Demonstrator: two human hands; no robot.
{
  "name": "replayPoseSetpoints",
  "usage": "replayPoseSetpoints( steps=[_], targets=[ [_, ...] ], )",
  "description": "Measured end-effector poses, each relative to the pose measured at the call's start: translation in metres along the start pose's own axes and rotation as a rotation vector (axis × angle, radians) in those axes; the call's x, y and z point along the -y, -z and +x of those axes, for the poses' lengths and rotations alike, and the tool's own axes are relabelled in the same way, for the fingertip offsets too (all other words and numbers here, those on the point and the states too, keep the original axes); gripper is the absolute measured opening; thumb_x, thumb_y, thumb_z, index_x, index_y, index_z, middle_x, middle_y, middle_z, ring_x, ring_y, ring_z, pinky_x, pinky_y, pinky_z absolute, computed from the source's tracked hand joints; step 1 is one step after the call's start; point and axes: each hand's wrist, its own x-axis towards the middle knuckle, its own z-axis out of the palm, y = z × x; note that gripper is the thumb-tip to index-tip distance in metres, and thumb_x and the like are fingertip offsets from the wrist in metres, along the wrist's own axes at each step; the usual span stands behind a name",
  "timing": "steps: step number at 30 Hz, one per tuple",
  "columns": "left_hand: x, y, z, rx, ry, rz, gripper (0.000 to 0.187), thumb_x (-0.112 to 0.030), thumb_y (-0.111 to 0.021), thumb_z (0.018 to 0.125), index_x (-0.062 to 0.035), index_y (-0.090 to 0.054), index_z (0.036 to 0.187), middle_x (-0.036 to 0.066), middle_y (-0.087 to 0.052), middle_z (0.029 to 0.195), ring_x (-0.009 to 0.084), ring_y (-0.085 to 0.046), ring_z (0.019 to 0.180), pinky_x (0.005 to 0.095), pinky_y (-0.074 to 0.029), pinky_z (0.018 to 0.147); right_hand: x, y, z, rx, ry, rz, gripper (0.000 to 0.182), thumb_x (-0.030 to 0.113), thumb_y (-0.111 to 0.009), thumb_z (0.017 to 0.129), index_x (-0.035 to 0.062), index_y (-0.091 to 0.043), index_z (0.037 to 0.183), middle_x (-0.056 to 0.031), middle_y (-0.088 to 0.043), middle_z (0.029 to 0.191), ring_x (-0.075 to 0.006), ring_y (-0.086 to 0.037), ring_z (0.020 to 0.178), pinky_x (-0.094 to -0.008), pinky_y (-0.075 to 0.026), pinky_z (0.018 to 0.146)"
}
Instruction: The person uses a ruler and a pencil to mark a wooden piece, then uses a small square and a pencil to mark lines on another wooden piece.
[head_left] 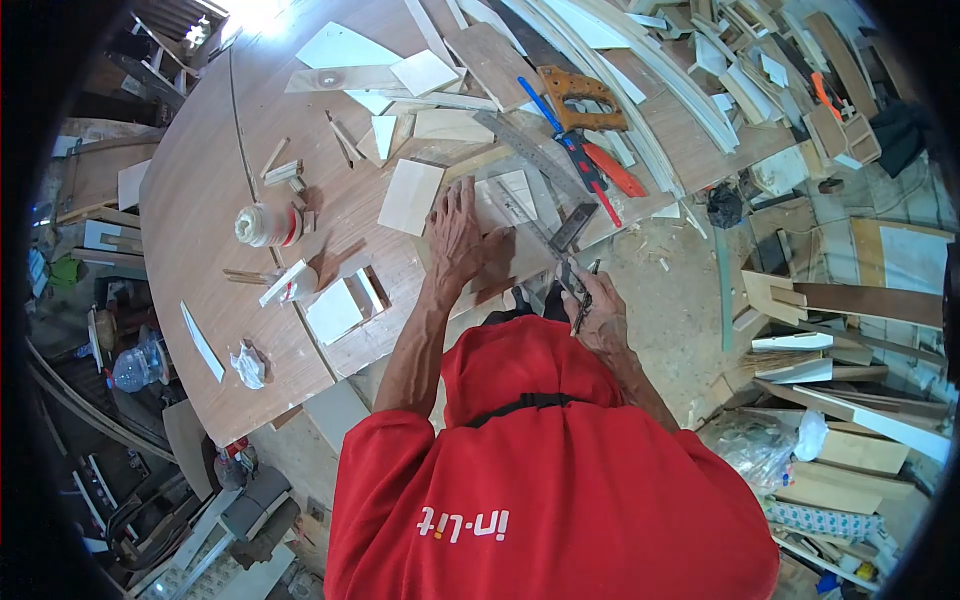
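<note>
My left hand [455, 232] lies flat, fingers stretched forward, over the near edge of the wood pieces on the table. Beside its fingertips is a pale square wood piece [411, 197]. To its right, a light offcut [508, 198] lies under the blade of a metal square [527, 215] with a dark stock. My right hand [601, 308] is closed around the near end of that square, at the table's front edge. A thin dark stick-like item [580, 312] also shows at its fingers; I cannot tell what it is.
A handsaw [583, 98] with a wooden handle, a red-handled tool [612, 170] and a wide metal ruler [535, 150] lie beyond my right hand. A jar [268, 225] and small wood blocks stand on the table [200, 150] at left. Offcuts [800, 310] pile up on the right.
</note>
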Motion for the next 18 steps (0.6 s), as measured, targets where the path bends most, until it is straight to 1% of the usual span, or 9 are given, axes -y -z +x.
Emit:
replayPoseSetpoints(
  steps=[1, 3, 4, 6, 7, 9, 11, 13, 18],
  targets=[
    [0.003, -0.003, -0.002, 0.002, -0.001, 0.002, 0.097, -0.050, -0.075, 0.077, -0.0024, -0.031, 0.149, 0.021, -0.040, 0.147, 0.0362, -0.036, 0.138, 0.0510, -0.031, 0.110, 0.000, -0.001, 0.001, 0.032, -0.006, -0.008, 0.044, 0.017, -0.068, 0.085, 0.0051, -0.058, 0.126, -0.0173, -0.058, 0.099, -0.0354, -0.062, 0.086, -0.0446, -0.052, 0.074],
    [0.008, -0.007, -0.004, -0.045, -0.053, -0.029, 0.087, -0.046, -0.073, 0.080, -0.0059, -0.036, 0.148, 0.020, -0.040, 0.147, 0.0368, -0.035, 0.139, 0.0509, -0.029, 0.112, 0.000, -0.004, 0.003, 0.057, -0.021, -0.037, 0.043, 0.017, -0.068, 0.085, 0.0049, -0.058, 0.125, -0.0176, -0.058, 0.099, -0.0363, -0.062, 0.086, -0.0453, -0.051, 0.074],
    [0.010, -0.009, -0.006, -0.042, -0.054, -0.027, 0.087, -0.046, -0.073, 0.080, -0.0059, -0.036, 0.148, 0.020, -0.040, 0.147, 0.0368, -0.035, 0.139, 0.0509, -0.029, 0.112, 0.001, -0.005, 0.003, 0.083, -0.034, -0.068, 0.043, 0.018, -0.068, 0.085, 0.0048, -0.058, 0.125, -0.0179, -0.057, 0.098, -0.0371, -0.061, 0.087, -0.0460, -0.051, 0.074],
    [0.013, -0.013, -0.009, -0.045, -0.112, 0.004, 0.073, -0.042, -0.070, 0.083, -0.0119, -0.043, 0.145, 0.017, -0.040, 0.148, 0.0366, -0.033, 0.140, 0.0511, -0.027, 0.113, 0.001, -0.007, 0.003, 0.082, -0.035, -0.069, 0.043, 0.018, -0.067, 0.085, 0.0047, -0.058, 0.125, -0.0184, -0.057, 0.099, -0.0379, -0.062, 0.087, -0.0461, -0.051, 0.075],
    [0.016, -0.018, -0.010, -0.042, -0.113, 0.005, 0.073, -0.042, -0.070, 0.083, -0.0119, -0.043, 0.145, 0.017, -0.040, 0.148, 0.0366, -0.033, 0.140, 0.0511, -0.027, 0.113, 0.001, -0.008, 0.003, 0.081, -0.032, -0.071, 0.044, 0.019, -0.067, 0.085, 0.0045, -0.058, 0.125, -0.0189, -0.058, 0.101, -0.0387, -0.062, 0.088, -0.0463, -0.051, 0.075],
    [0.020, -0.025, -0.011, -0.098, -0.159, 0.025, 0.064, -0.041, -0.068, 0.084, -0.0157, -0.050, 0.139, 0.014, -0.041, 0.147, 0.0366, -0.031, 0.142, 0.0547, -0.028, 0.110, -0.001, -0.010, 0.003, 0.076, -0.027, -0.075, 0.044, 0.019, -0.067, 0.085, 0.0045, -0.058, 0.125, -0.0191, -0.058, 0.102, -0.0389, -0.062, 0.088, -0.0461, -0.051, 0.076],
    [0.022, -0.030, -0.013, -0.099, -0.157, 0.034, 0.061, -0.041, -0.067, 0.084, -0.0152, -0.051, 0.138, 0.013, -0.041, 0.147, 0.0365, -0.030, 0.143, 0.0558, -0.027, 0.110, -0.005, -0.012, 0.002, 0.071, -0.024, -0.079, 0.044, 0.018, -0.067, 0.085, 0.0045, -0.058, 0.125, -0.0193, -0.058, 0.103, -0.0392, -0.062, 0.089, -0.0459, -0.052, 0.077],
    [0.022, -0.029, -0.014, -0.099, -0.154, 0.043, 0.059, -0.040, -0.066, 0.085, -0.0146, -0.052, 0.137, 0.012, -0.042, 0.147, 0.0364, -0.029, 0.143, 0.0568, -0.027, 0.109, -0.007, -0.013, 0.001, 0.066, -0.004, -0.088, 0.044, 0.014, -0.068, 0.084, 0.0051, -0.057, 0.126, -0.0187, -0.060, 0.102, -0.0361, -0.063, 0.090, -0.0433, -0.052, 0.077],
    [0.023, -0.028, -0.015, -0.116, -0.191, 0.039, 0.053, -0.039, -0.062, 0.090, -0.0135, -0.053, 0.136, 0.012, -0.042, 0.147, 0.0368, -0.029, 0.144, 0.0557, -0.027, 0.109, -0.003, -0.010, 0.003, 0.090, -0.008, -0.050, 0.045, 0.014, -0.069, 0.084, 0.0036, -0.057, 0.126, -0.0182, -0.060, 0.101, -0.0350, -0.063, 0.088, -0.0424, -0.052, 0.076]
  ],
)
